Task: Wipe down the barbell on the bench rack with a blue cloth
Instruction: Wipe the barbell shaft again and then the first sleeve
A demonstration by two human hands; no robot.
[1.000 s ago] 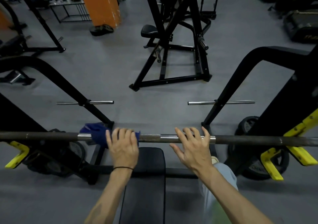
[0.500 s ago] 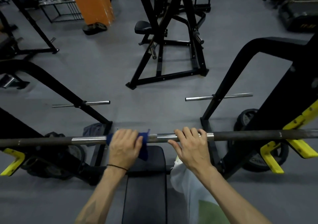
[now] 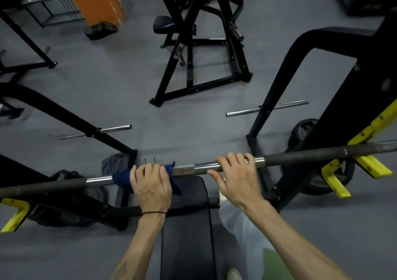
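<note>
Fingers [image 3: 148,170] of your left hand [image 3: 151,188] were curled shut over the cloth [image 3: 121,179], pinning it around the bar [image 3: 300,157]. Your right hand [image 3: 236,178] had closed bare on the chrome beside it. Over the last second you slid the cloth inward toward the bar's middle, so the left chrome looked covered. The bar lay across the yellow hooks [image 3: 335,176]; its right half likely remained.

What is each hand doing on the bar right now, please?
Left hand: closed, pressing the dark blue cloth around the long steel barbell.
Right hand: bare, fingers curled over the barbell.
</note>
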